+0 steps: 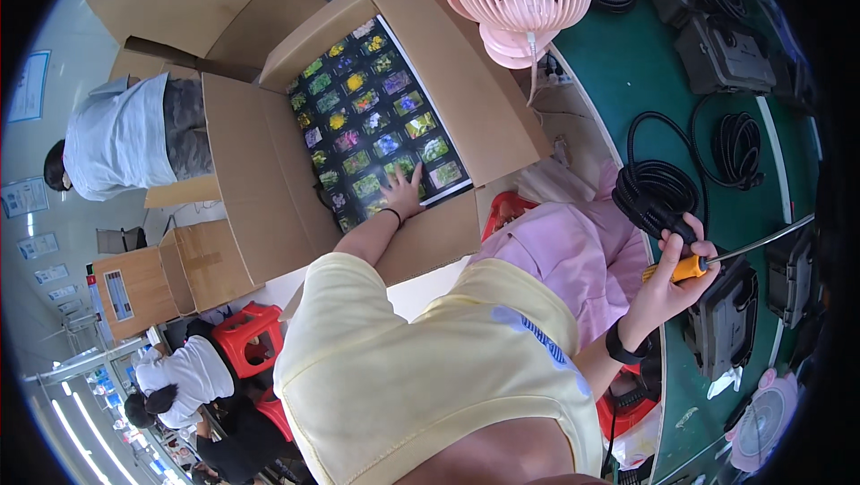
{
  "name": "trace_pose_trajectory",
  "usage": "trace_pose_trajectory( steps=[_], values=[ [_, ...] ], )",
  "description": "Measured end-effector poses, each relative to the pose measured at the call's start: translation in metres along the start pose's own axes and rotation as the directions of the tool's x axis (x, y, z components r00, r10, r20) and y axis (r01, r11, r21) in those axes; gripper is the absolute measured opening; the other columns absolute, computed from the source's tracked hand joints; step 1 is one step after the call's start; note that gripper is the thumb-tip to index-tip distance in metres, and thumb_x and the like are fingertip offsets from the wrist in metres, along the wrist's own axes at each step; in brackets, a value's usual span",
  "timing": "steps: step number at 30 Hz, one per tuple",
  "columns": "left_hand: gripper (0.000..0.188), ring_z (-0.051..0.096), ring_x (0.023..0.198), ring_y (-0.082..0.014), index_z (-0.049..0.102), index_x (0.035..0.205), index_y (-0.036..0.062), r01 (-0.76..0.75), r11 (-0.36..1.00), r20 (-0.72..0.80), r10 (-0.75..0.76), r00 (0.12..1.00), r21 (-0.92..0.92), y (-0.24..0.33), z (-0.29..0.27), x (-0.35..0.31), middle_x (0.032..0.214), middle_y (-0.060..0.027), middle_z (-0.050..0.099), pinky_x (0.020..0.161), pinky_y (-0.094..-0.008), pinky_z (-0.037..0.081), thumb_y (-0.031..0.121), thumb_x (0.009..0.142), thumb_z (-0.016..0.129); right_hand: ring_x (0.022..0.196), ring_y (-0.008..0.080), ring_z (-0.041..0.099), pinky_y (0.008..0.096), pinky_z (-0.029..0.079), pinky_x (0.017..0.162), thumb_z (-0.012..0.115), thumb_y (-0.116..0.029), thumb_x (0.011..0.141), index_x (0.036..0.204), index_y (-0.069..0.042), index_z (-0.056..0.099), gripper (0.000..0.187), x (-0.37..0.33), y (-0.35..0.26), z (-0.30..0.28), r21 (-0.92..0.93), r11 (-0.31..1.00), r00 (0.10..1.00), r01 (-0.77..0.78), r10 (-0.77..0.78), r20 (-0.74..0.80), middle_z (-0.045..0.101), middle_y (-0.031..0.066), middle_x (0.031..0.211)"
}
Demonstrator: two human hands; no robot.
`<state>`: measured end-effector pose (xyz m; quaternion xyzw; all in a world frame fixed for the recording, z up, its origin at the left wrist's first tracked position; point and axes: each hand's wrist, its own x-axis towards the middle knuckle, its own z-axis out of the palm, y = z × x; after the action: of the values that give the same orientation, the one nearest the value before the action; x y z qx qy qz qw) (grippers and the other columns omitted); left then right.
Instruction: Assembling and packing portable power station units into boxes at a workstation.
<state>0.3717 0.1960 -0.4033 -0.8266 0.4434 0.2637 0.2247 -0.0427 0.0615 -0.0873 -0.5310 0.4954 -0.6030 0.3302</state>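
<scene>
Left hand [403, 191] lies flat, fingers spread, gripping nothing, on the colourful flower-print packets [376, 118] filling the open cardboard box [260, 180] beside the table's near edge. Right hand [676, 270] is closed in a grip around an orange-handled screwdriver [717, 261], raised over the green table [645, 82], just beside a coiled black cable [654, 189].
</scene>
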Motion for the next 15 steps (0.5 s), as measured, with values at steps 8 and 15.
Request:
trace_pose_trajectory(
  steps=[8, 15],
  values=[
    [0.107, 0.026, 0.137, -0.0667, 0.006, 0.161, 0.0333, -0.452, 0.891, 0.028, 0.454, 0.891, -0.043, -0.012, 0.024, 0.028, 0.163, -0.0321, 0.001, 0.113, -0.0662, 0.031, 0.011, 0.082, 0.074, 0.087, 0.0174, 0.066, 0.0253, 0.056, 0.078, 0.061, 0.004, 0.095, 0.105, -0.005, 0.039, 0.026, 0.002, -0.003, -0.002, 0.082, 0.996, 0.999, -0.039, 0.038, 0.013, 0.060, 0.0246, 0.121],
    [0.067, 0.058, 0.124, -0.0396, 0.056, 0.143, 0.0201, -0.661, 0.747, 0.386, 0.632, 0.672, -0.073, -0.023, -0.083, 0.002, 0.142, -0.0226, 0.055, 0.107, -0.0425, 0.046, 0.025, 0.079, 0.077, 0.088, 0.0124, 0.062, 0.0257, 0.055, 0.077, 0.066, 0.004, 0.092, 0.103, -0.003, 0.046, 0.024, 0.007, -0.007, -0.003, 0.150, 0.988, 0.999, -0.038, 0.037, 0.009, 0.066, 0.0189, 0.112]
  ],
)
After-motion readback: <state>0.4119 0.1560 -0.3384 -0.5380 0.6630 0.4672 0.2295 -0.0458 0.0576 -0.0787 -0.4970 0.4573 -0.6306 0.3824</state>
